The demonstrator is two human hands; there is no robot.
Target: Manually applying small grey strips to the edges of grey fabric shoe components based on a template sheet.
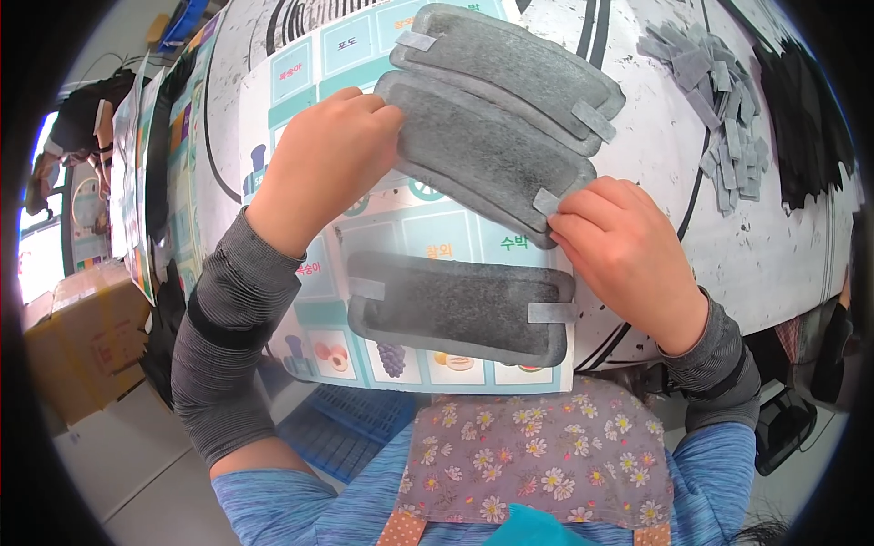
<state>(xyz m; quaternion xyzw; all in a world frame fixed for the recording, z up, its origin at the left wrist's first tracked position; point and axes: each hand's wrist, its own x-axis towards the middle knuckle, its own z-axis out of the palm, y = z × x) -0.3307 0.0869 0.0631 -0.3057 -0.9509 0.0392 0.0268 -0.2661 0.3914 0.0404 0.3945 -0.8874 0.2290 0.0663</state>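
Note:
Three dark grey, rounded rectangular fabric pads lie on a printed sheet. My left hand (pixel 337 164) is closed at the left end of the middle pad (pixel 487 146); its fingertips are partly hidden there. At that pad's right end, my right hand (pixel 624 246) pinches a short light grey strip (pixel 546 201) against the edge. The far pad (pixel 519 68) overlaps the middle one's upper side and has a light strip at each end. Nearest me, the third pad (pixel 464 314) also carries a strip at both ends.
Loose light grey strips (pixel 719 100) are heaped at the right, beside a stack of black pieces (pixel 806 118). The printed picture sheet (pixel 309 77) rests on a white, black-lined table cover (pixel 637 164). A blue basket (pixel 341 423) is below; cardboard boxes (pixel 91 318) stand left.

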